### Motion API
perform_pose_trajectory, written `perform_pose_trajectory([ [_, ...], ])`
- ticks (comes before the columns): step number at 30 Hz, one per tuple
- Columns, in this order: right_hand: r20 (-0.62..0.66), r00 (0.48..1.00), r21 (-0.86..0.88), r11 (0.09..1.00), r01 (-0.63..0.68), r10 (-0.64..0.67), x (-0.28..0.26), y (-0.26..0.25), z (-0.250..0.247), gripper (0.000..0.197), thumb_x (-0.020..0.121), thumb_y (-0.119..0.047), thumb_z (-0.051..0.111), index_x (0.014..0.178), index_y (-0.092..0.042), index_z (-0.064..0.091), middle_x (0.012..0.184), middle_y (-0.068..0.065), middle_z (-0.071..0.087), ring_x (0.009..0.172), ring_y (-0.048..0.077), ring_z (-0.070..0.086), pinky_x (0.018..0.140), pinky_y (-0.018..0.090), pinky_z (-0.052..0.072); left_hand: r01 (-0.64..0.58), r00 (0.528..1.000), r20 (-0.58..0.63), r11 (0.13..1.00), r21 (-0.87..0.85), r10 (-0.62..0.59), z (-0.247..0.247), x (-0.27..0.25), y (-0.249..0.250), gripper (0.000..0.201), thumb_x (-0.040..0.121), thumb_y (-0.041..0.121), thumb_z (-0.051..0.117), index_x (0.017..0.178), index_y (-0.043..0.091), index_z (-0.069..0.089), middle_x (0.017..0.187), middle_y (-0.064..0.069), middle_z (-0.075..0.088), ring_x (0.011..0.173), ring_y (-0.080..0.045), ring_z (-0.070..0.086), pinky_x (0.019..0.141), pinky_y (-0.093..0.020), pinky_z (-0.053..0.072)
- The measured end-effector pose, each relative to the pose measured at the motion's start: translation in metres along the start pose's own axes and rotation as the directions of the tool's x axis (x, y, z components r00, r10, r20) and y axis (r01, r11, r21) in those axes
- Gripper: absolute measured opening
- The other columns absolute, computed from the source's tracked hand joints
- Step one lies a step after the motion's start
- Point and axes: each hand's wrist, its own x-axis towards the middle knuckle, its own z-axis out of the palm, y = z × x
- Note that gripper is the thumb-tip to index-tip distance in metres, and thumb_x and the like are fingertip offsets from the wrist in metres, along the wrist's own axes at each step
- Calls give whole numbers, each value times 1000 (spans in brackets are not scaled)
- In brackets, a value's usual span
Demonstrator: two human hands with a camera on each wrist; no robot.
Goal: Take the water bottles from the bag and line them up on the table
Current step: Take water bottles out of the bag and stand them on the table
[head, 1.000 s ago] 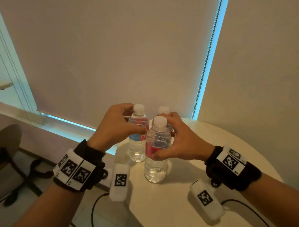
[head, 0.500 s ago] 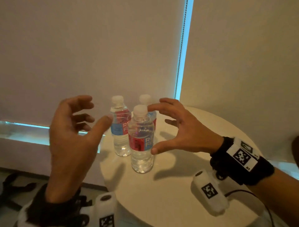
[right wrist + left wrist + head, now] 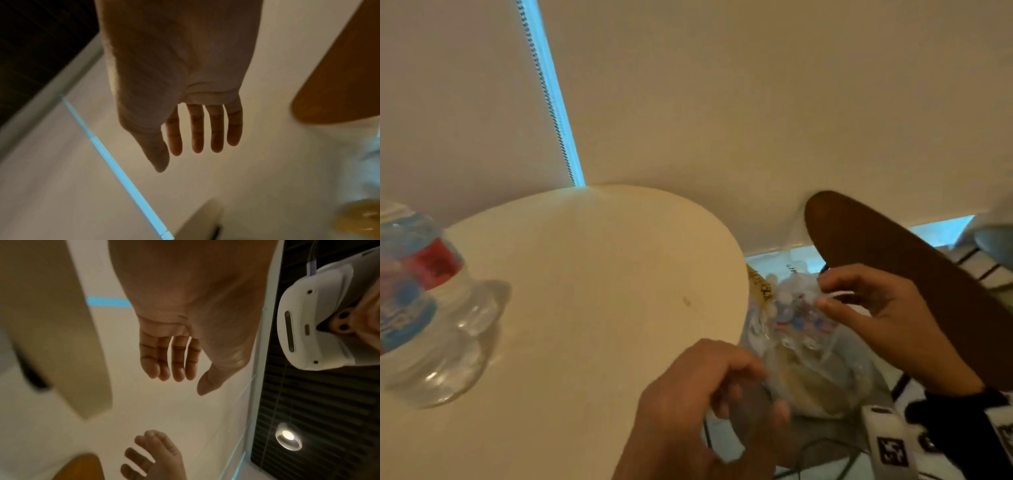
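Note:
A clear plastic bag (image 3: 822, 370) hangs just past the round table's (image 3: 602, 274) right edge, with several red-and-blue labelled water bottles (image 3: 798, 318) blurred inside. My right hand (image 3: 823, 294) is at the bag's top rim with curved fingers. My left hand (image 3: 760, 390) is at the bag's near side, fingers loosely bent. Both wrist views show the left hand (image 3: 185, 379) and right hand (image 3: 185, 155) with relaxed fingers and nothing in them. Water bottles (image 3: 417, 308) stand upright at the table's left, cut off by the frame.
A brown chair back (image 3: 893, 260) rises right behind the bag. Closed blinds with a bead chain (image 3: 551, 102) stand beyond the table. Cables lie on the floor under the bag. The tabletop between the bottles and the right edge is bare.
Both hands let go of the bottles on the table and moved right to the bag. My view swung right, so the standing bottles now sit at the left edge.

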Motion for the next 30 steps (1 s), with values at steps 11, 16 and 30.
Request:
perform_pose_trajectory([
  [11, 14, 831, -336, 786, -519, 556, -11, 224, -23, 50, 86, -25, 77, 129, -21, 54, 120, -5, 54, 101, 12, 56, 80, 21, 49, 376, 868, 336, 926, 40, -367, 244, 72, -79, 30, 85, 25, 72, 113, 26, 62, 107, 10, 62, 96, -4, 59, 86, -18, 51],
  [16, -109, 831, -285, 783, -552, 546, 11, 255, -3, 60, 90, -24, 71, 141, -18, 40, 145, 6, 45, 128, 25, 54, 100, 42, 55, 517, 807, 245, 843, 149, -538, 316, 100, -124, 46, 92, 34, 65, 134, 23, 49, 138, 0, 55, 127, -19, 54, 109, -42, 47],
  [30, -143, 899, -362, 823, -437, 414, 0, 292, 5, 69, 81, -28, 80, 137, -14, 43, 134, 18, 52, 116, 30, 57, 93, 39, 55, 332, 851, 231, 822, 462, -473, 352, 107, -136, 52, 90, 23, 67, 139, 18, 49, 139, -7, 54, 129, -24, 53, 108, -34, 43],
])
